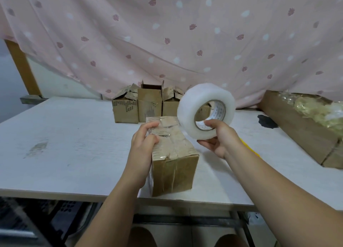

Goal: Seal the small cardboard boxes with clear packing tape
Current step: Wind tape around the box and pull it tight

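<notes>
White tabletop [74, 135] carries a small cardboard box [174, 168] at its near edge; the left hand [143, 142] grips its taped top. Just right, the right hand [219, 137] holds a clear tape roll [185, 115] raised off the tabletop. Behind stand three open boxes [148, 105] before a pink curtain [167, 33].

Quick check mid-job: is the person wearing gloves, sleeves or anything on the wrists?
No. The left hand and right hand are bare, with no gloves. The left forearm and right forearm are uncovered as far as the frame shows, with no sleeves, watch or bands. No rings are visible.
</notes>
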Tool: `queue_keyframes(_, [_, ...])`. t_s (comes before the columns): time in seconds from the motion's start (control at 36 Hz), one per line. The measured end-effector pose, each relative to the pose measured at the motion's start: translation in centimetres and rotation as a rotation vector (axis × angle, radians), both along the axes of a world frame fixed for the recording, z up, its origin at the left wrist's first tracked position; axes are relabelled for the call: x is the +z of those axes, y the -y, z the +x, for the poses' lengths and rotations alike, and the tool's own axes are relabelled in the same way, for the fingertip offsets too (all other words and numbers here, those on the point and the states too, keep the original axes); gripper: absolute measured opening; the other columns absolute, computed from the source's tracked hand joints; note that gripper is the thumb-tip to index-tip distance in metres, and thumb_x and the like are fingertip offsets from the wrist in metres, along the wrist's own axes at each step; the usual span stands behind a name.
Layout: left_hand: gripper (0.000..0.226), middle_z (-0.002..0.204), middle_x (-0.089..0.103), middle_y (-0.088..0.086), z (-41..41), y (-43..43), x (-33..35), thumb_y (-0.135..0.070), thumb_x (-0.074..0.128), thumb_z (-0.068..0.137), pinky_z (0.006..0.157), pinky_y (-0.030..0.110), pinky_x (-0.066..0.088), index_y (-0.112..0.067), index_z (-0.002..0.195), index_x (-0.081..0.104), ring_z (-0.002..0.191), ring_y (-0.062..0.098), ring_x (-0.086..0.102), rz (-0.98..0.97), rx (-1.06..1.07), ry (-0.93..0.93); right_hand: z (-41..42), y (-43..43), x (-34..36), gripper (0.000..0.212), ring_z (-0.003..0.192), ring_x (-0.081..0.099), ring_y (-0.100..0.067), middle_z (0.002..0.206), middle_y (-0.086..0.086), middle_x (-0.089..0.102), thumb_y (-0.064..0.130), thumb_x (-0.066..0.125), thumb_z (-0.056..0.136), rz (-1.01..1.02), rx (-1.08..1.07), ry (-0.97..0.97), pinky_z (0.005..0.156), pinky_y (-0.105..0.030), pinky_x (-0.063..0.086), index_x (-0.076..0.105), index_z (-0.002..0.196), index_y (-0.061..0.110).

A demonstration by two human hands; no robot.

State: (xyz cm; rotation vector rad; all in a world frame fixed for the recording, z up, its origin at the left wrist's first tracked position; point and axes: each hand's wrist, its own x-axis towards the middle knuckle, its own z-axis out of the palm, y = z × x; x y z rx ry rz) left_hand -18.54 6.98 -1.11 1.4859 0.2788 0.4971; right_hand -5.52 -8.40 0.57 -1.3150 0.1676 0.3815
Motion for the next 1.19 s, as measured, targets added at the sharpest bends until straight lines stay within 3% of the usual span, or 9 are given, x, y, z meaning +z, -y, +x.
queue_keyframes(0.22, [0.031,0.13,0.05,0.004,-0.1,0.4,0.0,-0.022,0.045,0.09,0.078,0.034,0.052,-0.045,0.102,0.061,0.112,0.028,0.056,-0.063,0.004,0.024,0.1,0.8,-3.6,0.019,0.066,0.072,-0.028,0.087,-0.019,0.072,0.006,0.071,0.083,0.064,-0.085,-0.012,0.055,-0.04,0.058,0.06,0.099,0.006])
queue_keyframes(0.33, [0.043,0.121,0.057,-0.004,-0.1,0.3,0.5,-0.007,0.037,0.095,0.06,0.025,0.054,-0.041,0.109,0.061,0.102,0.023,0.064,-0.17,-0.016,-0.004,-0.5,0.4,-3.7,0.015,0.065,0.07,-0.028,0.085,-0.018,0.07,0.005,0.072,0.083,0.044,-0.113,0.006,0.048,-0.034,0.056,0.06,0.093,0.006])
queue_keyframes(0.5, [0.038,0.115,0.061,0.003,0.7,0.1,2.4,-0.014,0.045,0.093,0.092,0.053,0.051,-0.036,0.123,0.052,0.102,0.032,0.065,-0.089,-0.002,-0.183,-1.7,0.5,-4.4,0.014,0.056,0.071,-0.019,0.087,-0.014,0.07,0.014,0.073,0.085,0.027,-0.11,0.069,0.05,-0.029,0.056,0.061,0.093,0.01])
queue_keyframes(0.64, [0.016,0.106,0.065,0.002,0.5,0.4,2.4,-0.028,0.051,0.099,0.057,0.032,0.05,-0.039,0.11,0.057,0.076,0.019,0.068,-0.049,-0.001,-0.204,-2.1,0.8,-4.2,0.011,0.063,0.07,-0.021,0.09,-0.014,0.068,0.012,0.069,0.088,0.124,-0.114,0.057,0.049,-0.029,0.056,0.059,0.093,0.011])
queue_keyframes(0.94, [0.035,0.097,0.075,0.007,-0.8,0.4,1.2,-0.012,0.039,0.104,0.049,0.029,0.055,-0.027,0.106,0.071,0.075,0.02,0.074,-0.387,-0.042,-0.058,-2.5,0.2,-2.0,0.02,0.087,0.068,-0.02,0.092,-0.008,0.07,0.01,0.073,0.084,0.435,-0.06,0.027,0.056,-0.027,0.057,0.065,0.102,0.009])
queue_keyframes(1.0, [0.034,0.108,0.072,0.009,-0.6,0.4,0.9,-0.013,0.038,0.104,0.054,0.031,0.057,-0.03,0.11,0.067,0.081,0.021,0.073,-0.314,-0.059,-0.044,-2.4,0.4,-1.5,0.026,0.086,0.07,-0.018,0.097,-0.006,0.071,0.009,0.074,0.083,0.382,-0.057,0.111,0.054,-0.024,0.055,0.064,0.107,0.013])
queue_keyframes(1.06, [0.034,0.134,0.057,0.012,-0.1,-0.1,0.6,-0.013,0.039,0.104,0.079,0.038,0.058,-0.037,0.113,0.063,0.11,0.027,0.065,-0.037,-0.024,-0.086,-2.3,0.6,-1.0,0.03,0.082,0.071,-0.017,0.099,-0.007,0.072,0.008,0.073,0.084,0.3,-0.054,0.229,0.056,-0.024,0.055,0.063,0.111,0.014])
queue_keyframes(1.11, [0.041,0.157,0.027,0.005,0.2,-0.4,0.6,-0.009,0.041,0.102,0.104,0.025,0.036,-0.042,0.123,0.055,0.141,0.025,0.032,0.352,0.023,-0.127,-2.3,0.6,-0.5,0.032,0.082,0.071,-0.017,0.099,-0.006,0.072,0.008,0.072,0.085,0.224,-0.041,0.341,0.057,-0.024,0.054,0.063,0.114,0.015])
queue_keyframes(1.19, [0.048,0.145,0.041,-0.019,0.3,-0.5,1.7,-0.004,0.04,0.101,0.086,-0.008,0.025,-0.036,0.136,0.049,0.136,0.001,0.032,0.547,-0.007,-0.101,-2.5,0.2,0.1,0.027,0.082,0.069,-0.015,0.098,-0.005,0.072,0.01,0.07,0.086,0.138,-0.029,0.432,0.057,-0.024,0.054,0.063,0.111,0.019])
